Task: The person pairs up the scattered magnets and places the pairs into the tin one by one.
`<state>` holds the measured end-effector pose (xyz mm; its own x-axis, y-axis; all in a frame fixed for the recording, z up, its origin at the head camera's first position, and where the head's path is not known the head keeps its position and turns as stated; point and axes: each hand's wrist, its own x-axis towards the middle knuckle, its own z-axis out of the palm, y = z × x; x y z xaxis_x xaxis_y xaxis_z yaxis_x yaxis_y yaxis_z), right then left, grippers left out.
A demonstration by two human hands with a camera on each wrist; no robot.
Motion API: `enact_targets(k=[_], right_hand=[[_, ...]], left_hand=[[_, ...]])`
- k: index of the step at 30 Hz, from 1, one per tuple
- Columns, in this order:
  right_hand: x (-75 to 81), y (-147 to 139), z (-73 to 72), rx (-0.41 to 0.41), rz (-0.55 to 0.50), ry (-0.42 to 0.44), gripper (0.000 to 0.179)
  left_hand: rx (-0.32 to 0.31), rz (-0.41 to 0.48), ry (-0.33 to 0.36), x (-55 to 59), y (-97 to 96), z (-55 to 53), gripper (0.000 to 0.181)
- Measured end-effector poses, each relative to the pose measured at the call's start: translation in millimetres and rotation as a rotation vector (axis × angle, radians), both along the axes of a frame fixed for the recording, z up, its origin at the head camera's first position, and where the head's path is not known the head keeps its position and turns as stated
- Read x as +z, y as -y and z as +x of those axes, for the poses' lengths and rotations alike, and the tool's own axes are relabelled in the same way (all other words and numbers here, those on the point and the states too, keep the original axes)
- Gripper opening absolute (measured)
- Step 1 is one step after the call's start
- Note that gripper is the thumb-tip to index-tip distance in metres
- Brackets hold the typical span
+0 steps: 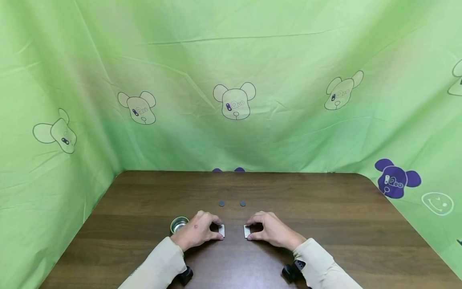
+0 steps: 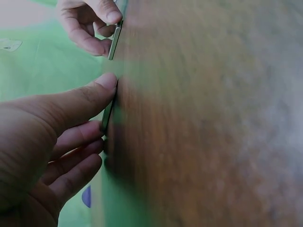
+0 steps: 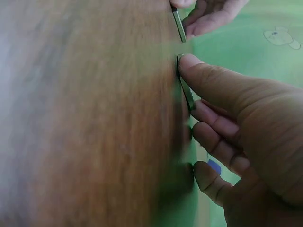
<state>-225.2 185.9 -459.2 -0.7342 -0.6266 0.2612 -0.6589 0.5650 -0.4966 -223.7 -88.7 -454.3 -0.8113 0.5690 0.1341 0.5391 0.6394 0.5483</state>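
Pale tile A (image 1: pixel 221 231) was pinched by fingers of the left hand (image 1: pixel 199 230), pale tile B (image 1: pixel 247 231) by those of the right hand (image 1: pixel 271 230), the two held apart at the desk (image 1: pixel 234 265). Two dark discs (image 1: pixel 221 204) lay just beyond.

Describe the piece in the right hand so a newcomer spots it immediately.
On the brown table, look for the right hand. It pinches a small, flat, pale piece. Its lookalike is in the left hand, while the two discs beyond are dark and round.
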Motion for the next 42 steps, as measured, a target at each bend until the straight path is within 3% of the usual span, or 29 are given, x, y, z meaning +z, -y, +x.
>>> enact_targets(k=[23,42], right_hand=[[1.4,16.9,-3.6,0.035,0.023,-0.03,0.028],[2.6,27.9,-4.4,0.052,0.051,-0.011,0.025]], left_hand=[[-0.031,0.026,-0.012,-1.8,-13.1,-4.8,0.029],[-0.036,-0.009,-0.009,0.7,-23.1,-4.2,0.028]])
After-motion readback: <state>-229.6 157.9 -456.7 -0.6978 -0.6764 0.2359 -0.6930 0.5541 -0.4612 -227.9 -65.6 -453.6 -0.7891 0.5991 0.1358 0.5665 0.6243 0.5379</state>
